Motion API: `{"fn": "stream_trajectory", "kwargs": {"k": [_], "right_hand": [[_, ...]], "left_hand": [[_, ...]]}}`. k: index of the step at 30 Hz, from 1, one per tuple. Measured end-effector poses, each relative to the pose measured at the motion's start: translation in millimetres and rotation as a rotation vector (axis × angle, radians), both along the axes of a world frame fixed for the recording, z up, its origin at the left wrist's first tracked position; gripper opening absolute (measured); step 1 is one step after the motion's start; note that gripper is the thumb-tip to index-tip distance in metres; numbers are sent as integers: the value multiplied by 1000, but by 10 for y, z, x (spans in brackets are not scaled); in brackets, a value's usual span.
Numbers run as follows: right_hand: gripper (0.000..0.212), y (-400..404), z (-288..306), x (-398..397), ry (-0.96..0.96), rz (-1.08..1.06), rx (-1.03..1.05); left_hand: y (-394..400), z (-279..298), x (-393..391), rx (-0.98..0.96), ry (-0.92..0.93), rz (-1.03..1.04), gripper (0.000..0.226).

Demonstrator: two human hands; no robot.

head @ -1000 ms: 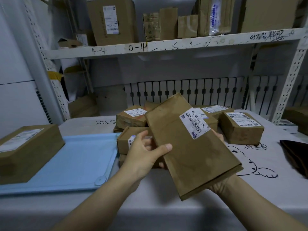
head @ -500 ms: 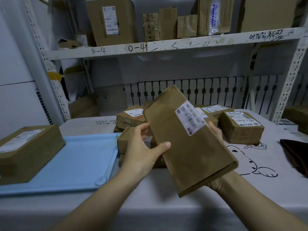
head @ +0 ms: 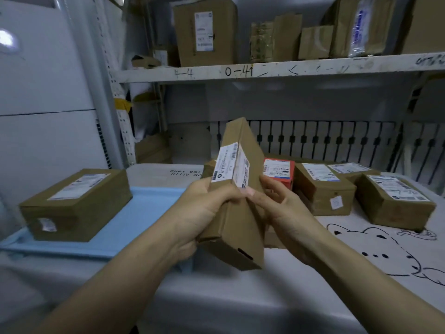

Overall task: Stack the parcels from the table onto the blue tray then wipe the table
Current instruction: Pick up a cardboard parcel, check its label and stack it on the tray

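Note:
I hold a long flat brown parcel (head: 240,218) up on its edge over the table's front, its white label wrapped around the upper edge. My left hand (head: 204,210) grips its left side and my right hand (head: 281,208) grips its right side. The blue tray (head: 144,213) lies to the left with one brown parcel (head: 77,206) on its left part. Behind my hands on the table sit a red parcel (head: 279,173) and several brown parcels, among them a box (head: 322,191) and a second box (head: 395,201) at the right.
The table (head: 361,249) has a white cloth printed with cat drawings. A white shelf (head: 289,68) above holds several cardboard boxes. A white panel (head: 43,92) stands at the left, and a slatted rail (head: 337,141) runs behind the table.
The parcel has turned from lying flat, face up, onto its edge and has shifted left toward the tray. The view has swung left, so a red parcel now shows behind my hands.

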State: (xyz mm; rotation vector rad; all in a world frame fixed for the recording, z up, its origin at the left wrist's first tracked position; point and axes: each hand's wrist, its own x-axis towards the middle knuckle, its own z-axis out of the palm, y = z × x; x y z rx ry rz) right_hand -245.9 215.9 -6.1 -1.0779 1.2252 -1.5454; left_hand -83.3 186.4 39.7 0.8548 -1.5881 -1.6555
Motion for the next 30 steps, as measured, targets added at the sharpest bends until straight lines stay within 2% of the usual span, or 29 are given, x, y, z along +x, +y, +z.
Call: {"fn": "stream_trajectory", "kwargs": {"k": [3, 5, 9, 13, 17, 21, 26, 30], "right_hand": [[57, -60, 53, 142, 106, -102, 26], [50, -112, 94, 249, 63, -71, 81], [18, -235, 143, 512, -21, 51, 170], [19, -458, 175, 788, -116, 120, 200], [17, -803, 154, 1067, -72, 110, 245], [27, -1182, 34, 1288, -47, 60, 302], [24, -1551, -162, 1446, -39, 39, 371], [32, -1754, -394, 1513, 36, -10, 427]], "left_hand": [[-169, -27, 236, 143, 117, 67, 25], [-285, -74, 398, 223, 185, 86, 31], [-487, -212, 735, 310, 217, 130, 50], [-694, -330, 1125, 340, 183, 238, 49], [-881, -390, 1446, 275, 132, 401, 21], [-1033, -515, 1625, 163, 18, 462, 22], [-1225, -703, 1728, 34, -183, 464, 24], [-1360, -826, 1696, 9, -282, 477, 33]]}}
